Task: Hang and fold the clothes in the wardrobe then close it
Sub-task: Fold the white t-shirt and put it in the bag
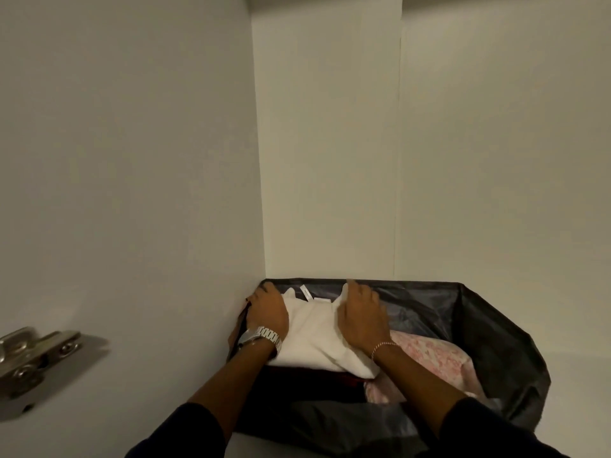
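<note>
We press our left hand [266, 310] and right hand [362, 317], fingers flat, on a folded white garment [314, 338] low in the frame inside the dark bin [489, 342], so hanging and closing the wardrobe [132, 160] seem left.

Looks like the inside of a home wardrobe: plain white panels [132, 160] meeting in a corner, with a metal door hinge [36, 355] on the side wall. Folded clothes [310, 335] sit in a dark fabric bin [489, 325] on the floor.
</note>
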